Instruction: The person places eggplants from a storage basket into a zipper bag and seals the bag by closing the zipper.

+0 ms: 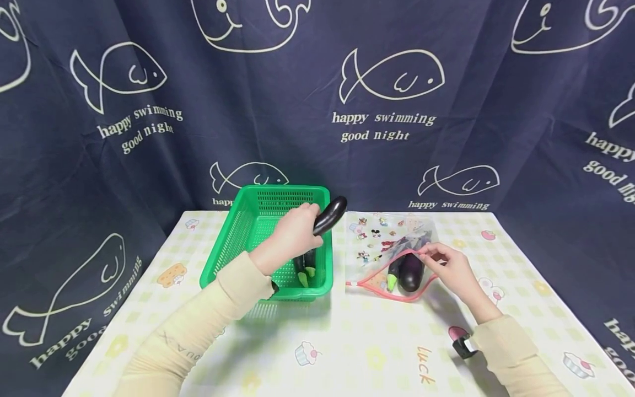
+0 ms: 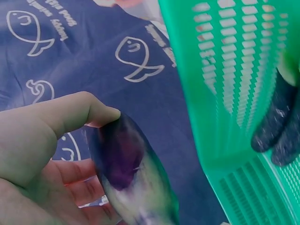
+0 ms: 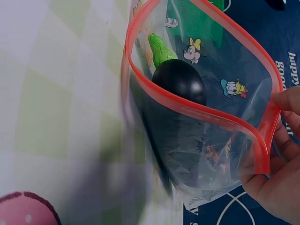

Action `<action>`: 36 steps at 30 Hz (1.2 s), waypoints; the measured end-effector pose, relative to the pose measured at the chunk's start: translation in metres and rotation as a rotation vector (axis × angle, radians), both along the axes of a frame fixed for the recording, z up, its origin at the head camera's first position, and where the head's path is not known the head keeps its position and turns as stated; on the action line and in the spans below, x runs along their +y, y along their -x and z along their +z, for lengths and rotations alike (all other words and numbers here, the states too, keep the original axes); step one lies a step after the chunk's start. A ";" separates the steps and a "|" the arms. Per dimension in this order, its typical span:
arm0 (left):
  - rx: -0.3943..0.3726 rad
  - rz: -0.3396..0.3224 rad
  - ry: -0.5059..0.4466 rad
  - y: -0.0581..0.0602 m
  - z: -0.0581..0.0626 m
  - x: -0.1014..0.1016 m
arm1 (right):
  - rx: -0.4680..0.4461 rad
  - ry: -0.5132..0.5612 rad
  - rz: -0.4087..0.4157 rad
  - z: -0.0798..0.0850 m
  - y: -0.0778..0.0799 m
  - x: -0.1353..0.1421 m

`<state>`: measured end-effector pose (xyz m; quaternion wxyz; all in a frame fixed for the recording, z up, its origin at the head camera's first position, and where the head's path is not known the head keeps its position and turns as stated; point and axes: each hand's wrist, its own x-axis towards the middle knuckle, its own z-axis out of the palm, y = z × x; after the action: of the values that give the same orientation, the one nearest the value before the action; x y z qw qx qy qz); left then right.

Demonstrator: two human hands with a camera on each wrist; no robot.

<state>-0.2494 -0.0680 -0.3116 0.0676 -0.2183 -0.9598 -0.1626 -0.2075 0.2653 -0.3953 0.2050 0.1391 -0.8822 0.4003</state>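
My left hand (image 1: 292,234) grips a dark, glossy eggplant (image 1: 331,215) over the right side of a green plastic basket (image 1: 225,248). In the left wrist view the thumb and fingers curl around that eggplant (image 2: 124,159). Inside the basket lie more eggplants (image 1: 310,258) with green stems. To the right, my right hand (image 1: 453,273) pinches the red zip edge of a clear cartoon-printed bag (image 1: 364,264), and its mouth gapes. Within the bag are a thick eggplant (image 1: 410,274) and a slimmer one (image 1: 393,270) whose green stem points toward the opening.
A checked, cartoon-printed cloth covers the table (image 1: 347,353). Behind it hangs a dark blue curtain (image 1: 307,121) with white fish drawings. The basket and bag stand side by side near the table's back edge, with a narrow strip between them.
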 end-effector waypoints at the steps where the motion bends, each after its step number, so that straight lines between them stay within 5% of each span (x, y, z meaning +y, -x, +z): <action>1: 0.002 -0.005 -0.005 -0.002 0.000 0.002 | -0.002 0.002 0.000 0.000 0.000 0.000; 17: 0.031 -0.090 -0.033 -0.031 -0.004 0.029 | -0.028 0.020 0.004 -0.001 0.001 -0.001; 26: 0.051 -0.135 -0.026 -0.044 -0.009 0.042 | -0.042 0.030 -0.009 -0.031 0.020 0.018; 36: 0.079 -0.205 0.009 -0.059 -0.020 0.060 | -0.034 0.041 -0.006 -0.033 0.022 0.021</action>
<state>-0.1905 -0.0082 -0.3314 0.0876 -0.3220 -0.9298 -0.1555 -0.2298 0.2863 -0.4282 0.1942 0.1255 -0.8777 0.4198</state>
